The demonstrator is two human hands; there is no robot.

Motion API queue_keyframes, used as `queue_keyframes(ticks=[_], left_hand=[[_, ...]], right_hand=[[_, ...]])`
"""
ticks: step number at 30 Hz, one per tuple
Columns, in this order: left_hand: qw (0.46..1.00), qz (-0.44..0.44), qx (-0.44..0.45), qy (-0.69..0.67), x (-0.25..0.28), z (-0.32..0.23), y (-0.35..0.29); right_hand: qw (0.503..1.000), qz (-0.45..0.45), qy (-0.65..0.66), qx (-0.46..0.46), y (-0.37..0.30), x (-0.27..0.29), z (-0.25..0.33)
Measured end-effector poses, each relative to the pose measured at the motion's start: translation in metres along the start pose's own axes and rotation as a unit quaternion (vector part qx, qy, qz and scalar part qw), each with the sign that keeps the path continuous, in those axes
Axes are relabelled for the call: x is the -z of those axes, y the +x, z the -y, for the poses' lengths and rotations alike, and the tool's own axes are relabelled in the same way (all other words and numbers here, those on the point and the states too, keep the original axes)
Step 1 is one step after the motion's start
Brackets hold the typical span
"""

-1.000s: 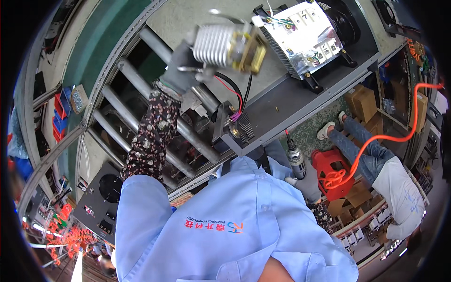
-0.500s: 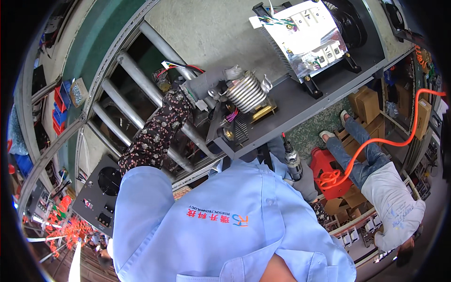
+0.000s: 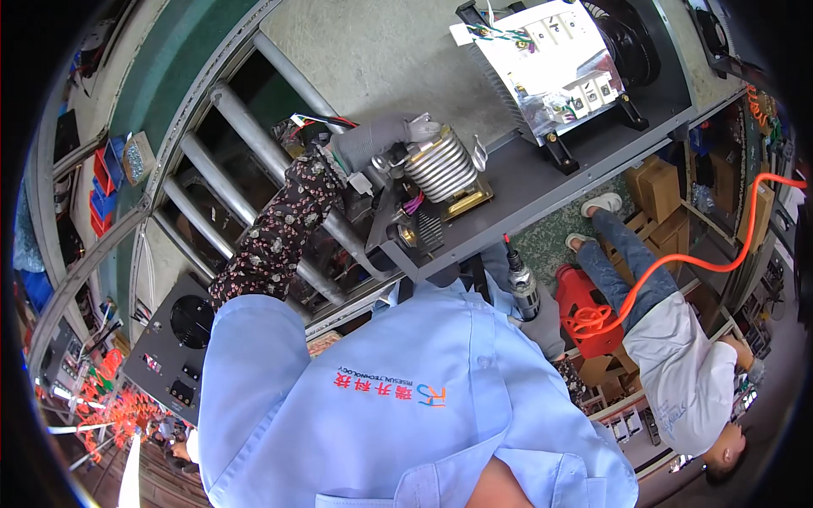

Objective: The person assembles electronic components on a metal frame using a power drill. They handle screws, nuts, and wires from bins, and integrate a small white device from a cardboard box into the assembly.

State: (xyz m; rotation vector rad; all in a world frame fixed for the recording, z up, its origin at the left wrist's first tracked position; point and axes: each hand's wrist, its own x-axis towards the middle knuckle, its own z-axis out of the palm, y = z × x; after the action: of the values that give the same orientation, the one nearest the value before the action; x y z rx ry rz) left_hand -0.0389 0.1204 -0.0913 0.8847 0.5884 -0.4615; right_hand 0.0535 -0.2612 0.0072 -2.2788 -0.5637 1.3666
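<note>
My left hand (image 3: 385, 142), in a grey glove below a dark flowered oversleeve, has its fingers closed over the top of a silver-wound coil (image 3: 442, 165). A brass-coloured plate (image 3: 468, 201) shows under the coil, at the near left end of a dark grey metal chassis (image 3: 525, 190). How the fingers grip the coil's far side is hidden. Low by my body, my right hand (image 3: 547, 326), also gloved in grey, is wrapped round a power screwdriver (image 3: 524, 292), its bit pointing up past the chassis's near edge. Magenta wires (image 3: 412, 203) lie beside the coil.
A finned heatsink assembly with a shiny top (image 3: 555, 72) stands on the chassis. Steel conveyor rollers (image 3: 233, 114) run at left, near a black panel (image 3: 174, 347). An orange hose (image 3: 677, 261) loops at right by a red stool (image 3: 584, 296) and another person (image 3: 690, 364).
The coil has turned slightly under my left hand and sits a little lower. My right hand with the screwdriver has barely shifted. The person at right has moved an arm and the head.
</note>
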Motion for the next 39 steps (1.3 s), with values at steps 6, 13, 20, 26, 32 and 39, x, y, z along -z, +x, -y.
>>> queue_keyframes(ticks=[6, 13, 20, 26, 32, 39], left_hand=[[0.999, -0.009, -0.045, -0.009, -0.016, -0.003, -0.009], [0.960, -0.038, -0.163, 0.226, -0.010, -0.007, -0.001], [0.922, -0.115, -0.196, 0.313, -0.014, -0.014, -0.008], [0.719, -0.368, -0.193, 0.557, -0.039, -0.022, -0.050], [0.916, -0.052, -0.158, 0.366, -0.156, -0.013, -0.149], [0.801, -0.276, -0.238, 0.474, -0.153, 0.136, 0.020]], right_hand=[[1.000, -0.012, -0.014, 0.001, 0.008, 0.000, 0.005], [0.997, -0.058, 0.014, 0.057, 0.029, -0.009, -0.004], [0.994, -0.062, 0.017, 0.087, 0.045, -0.020, -0.014], [0.985, -0.097, -0.014, 0.139, 0.051, -0.026, -0.017], [0.980, -0.118, -0.033, 0.155, 0.051, -0.025, -0.015], [0.980, -0.108, -0.015, 0.165, 0.052, -0.024, -0.009]])
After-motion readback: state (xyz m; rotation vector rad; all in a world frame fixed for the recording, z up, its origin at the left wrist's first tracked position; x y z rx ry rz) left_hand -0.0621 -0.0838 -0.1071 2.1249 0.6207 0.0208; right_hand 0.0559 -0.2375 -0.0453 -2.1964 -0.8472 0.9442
